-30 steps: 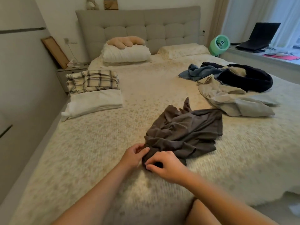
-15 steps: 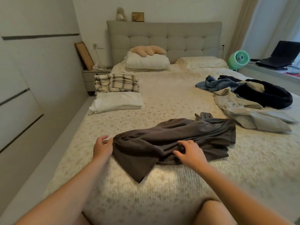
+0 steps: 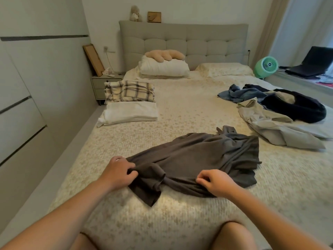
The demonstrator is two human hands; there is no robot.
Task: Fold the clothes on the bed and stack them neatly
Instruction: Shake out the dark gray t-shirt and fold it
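A dark brown-grey T-shirt (image 3: 198,159) lies crumpled across the near middle of the bed (image 3: 180,109). My left hand (image 3: 119,171) pinches its near left edge, by a sleeve that droops toward me. My right hand (image 3: 215,182) pinches the near edge further right. Two folded pieces lie on the bed's left side: a white one (image 3: 129,113) and behind it a plaid one (image 3: 129,91). An unfolded heap lies at the right: a beige garment (image 3: 277,129), a black one (image 3: 297,107) and a blue one (image 3: 241,92).
Pillows (image 3: 164,67) lean against the grey headboard (image 3: 183,40). A nightstand (image 3: 105,83) stands left of the bed, beside white wardrobe doors (image 3: 27,105). A green fan (image 3: 266,66) and a laptop (image 3: 311,62) sit on the right ledge. My knees show at the bottom edge.
My hands have drawn apart from the bunched corner and spread the dark T-shirt sideways along the bed. In the last half second both hands shifted slightly nearer, gripping the near edge.
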